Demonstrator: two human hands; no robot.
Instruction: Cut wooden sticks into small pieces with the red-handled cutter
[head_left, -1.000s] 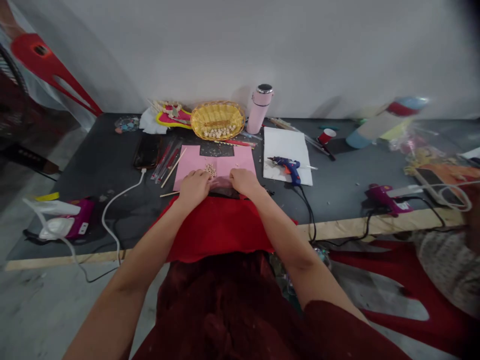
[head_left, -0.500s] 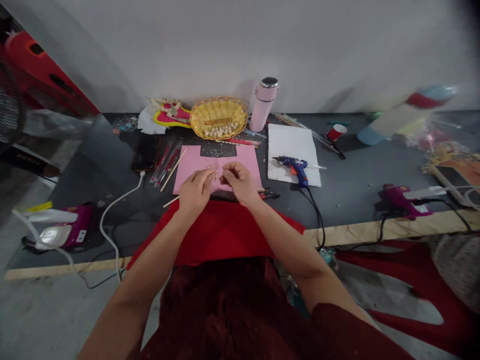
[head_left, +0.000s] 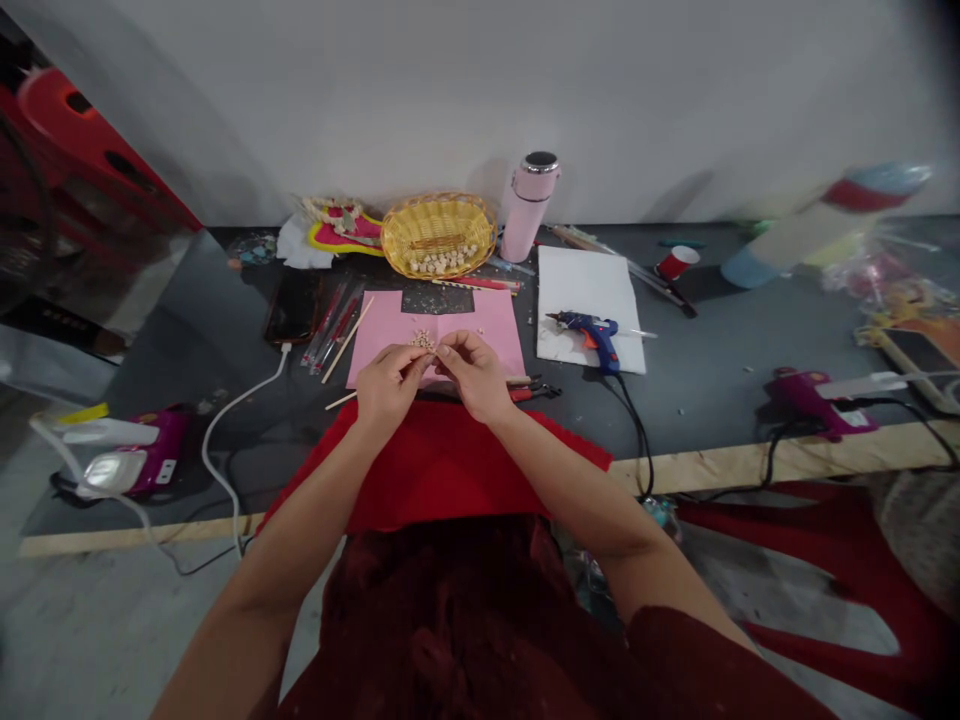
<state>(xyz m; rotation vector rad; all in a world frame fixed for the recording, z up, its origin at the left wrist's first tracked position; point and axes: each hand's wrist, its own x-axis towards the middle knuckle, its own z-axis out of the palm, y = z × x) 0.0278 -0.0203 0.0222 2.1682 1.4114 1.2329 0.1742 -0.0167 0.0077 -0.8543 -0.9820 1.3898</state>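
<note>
My left hand [head_left: 391, 382] and my right hand [head_left: 474, 374] meet at the fingertips, low over a pink sheet [head_left: 491, 312]. Both hands are closed in a pinch, and whatever lies between the fingers is too small to make out. Just beyond the fingertips, a little pile of small pale pieces [head_left: 422, 338] rests on the sheet. A yellow woven basket [head_left: 427, 222] behind the sheet contains more small pale pieces [head_left: 442, 263]. Red cloth [head_left: 450, 470] lies under my wrists along the table edge.
A blue glue gun [head_left: 592, 330] lies on a white board [head_left: 585, 275] to the right, its cord hanging off the edge. A pink flask [head_left: 529, 210] stands by the wall. At left are a phone [head_left: 292, 308] on a white cable and thin sticks [head_left: 347, 340]. Red-handled pliers [head_left: 534, 392] lie near my right wrist.
My hands have come together; a gap between the fingertips has closed. The right hand moved slightly left and down. The rest of the table looks the same apart from a slight camera shift.
</note>
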